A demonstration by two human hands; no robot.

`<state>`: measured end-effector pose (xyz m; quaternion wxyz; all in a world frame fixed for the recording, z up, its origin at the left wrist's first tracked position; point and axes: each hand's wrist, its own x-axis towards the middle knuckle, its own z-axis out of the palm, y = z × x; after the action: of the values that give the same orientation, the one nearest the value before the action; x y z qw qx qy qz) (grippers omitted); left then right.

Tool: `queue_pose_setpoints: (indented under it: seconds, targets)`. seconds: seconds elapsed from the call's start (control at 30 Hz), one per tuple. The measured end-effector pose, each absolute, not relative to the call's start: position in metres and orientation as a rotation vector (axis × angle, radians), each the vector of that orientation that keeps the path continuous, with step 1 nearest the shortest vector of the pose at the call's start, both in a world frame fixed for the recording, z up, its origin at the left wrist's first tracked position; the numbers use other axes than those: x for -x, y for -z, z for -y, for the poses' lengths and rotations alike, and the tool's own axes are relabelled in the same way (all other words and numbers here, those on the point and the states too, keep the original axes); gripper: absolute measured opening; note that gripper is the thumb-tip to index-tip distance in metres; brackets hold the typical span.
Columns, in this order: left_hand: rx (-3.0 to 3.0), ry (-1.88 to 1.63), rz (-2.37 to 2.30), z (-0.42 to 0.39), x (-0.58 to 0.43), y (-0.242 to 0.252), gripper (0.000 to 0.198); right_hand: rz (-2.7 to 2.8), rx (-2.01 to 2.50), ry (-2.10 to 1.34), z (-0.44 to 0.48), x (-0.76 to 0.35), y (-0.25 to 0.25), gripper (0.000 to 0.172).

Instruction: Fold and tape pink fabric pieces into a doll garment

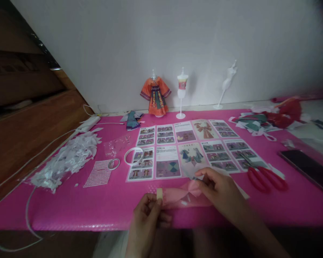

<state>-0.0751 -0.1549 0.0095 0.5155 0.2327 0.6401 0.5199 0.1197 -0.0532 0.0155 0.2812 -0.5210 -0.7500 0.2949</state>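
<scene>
Near the table's front edge, a piece of sheer pink fabric (177, 197) stretches between my two hands. My left hand (148, 213) pinches its left end, where a pale yellow band (159, 194) shows at the thumb. My right hand (218, 186) has its fingers closed on the other end of the pink fabric, which is gathered there. Small white bits show on or through the cloth. Just behind lies a printed instruction sheet (168, 150) with pictures of garments, partly covered by my right hand.
Red-handled scissors (267, 178) and a dark phone (308, 170) lie at right. Tape rolls (134, 156), a sheet of small beads (98, 173) and a bag of white strips (67, 161) are at left. Along the wall stand a dressed mannequin (155, 95) and two white mannequins (181, 93). Fabric scraps (269, 116) lie back right.
</scene>
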Motion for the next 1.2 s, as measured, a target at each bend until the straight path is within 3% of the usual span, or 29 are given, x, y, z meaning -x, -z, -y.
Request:
queue_pose_setpoints:
  seconds: [0.17,0.4,0.6,0.77,1.1,1.2]
  targets:
    - [-0.502,-1.235,-1.462,0.153,0.075,-0.008,0.03,2.106,1.347,-0.484,0.064,-0.126,-0.001,0.006]
    - [-0.509,-1.17,-1.418,0.151,0.08,-0.009,0.034,2.238,0.762,-0.693,0.072,-0.094,-0.013,0.013]
    - [-0.608,-1.125,-1.367,0.148,0.081,-0.01,0.039,2.311,0.743,-0.684,0.073,-0.079,-0.004,0.027]
    - [-0.637,-1.108,-1.397,0.144,0.079,-0.013,0.039,2.312,0.718,-0.662,0.069,-0.076,0.001,0.023]
    - [-0.781,-1.041,-1.556,0.14,0.077,-0.008,0.022,2.364,0.87,-0.612,0.054,-0.105,-0.014,0.015]
    - [-0.827,-1.103,-1.634,0.141,0.082,-0.005,0.023,2.423,0.848,-0.666,0.051,-0.118,-0.016,0.02]
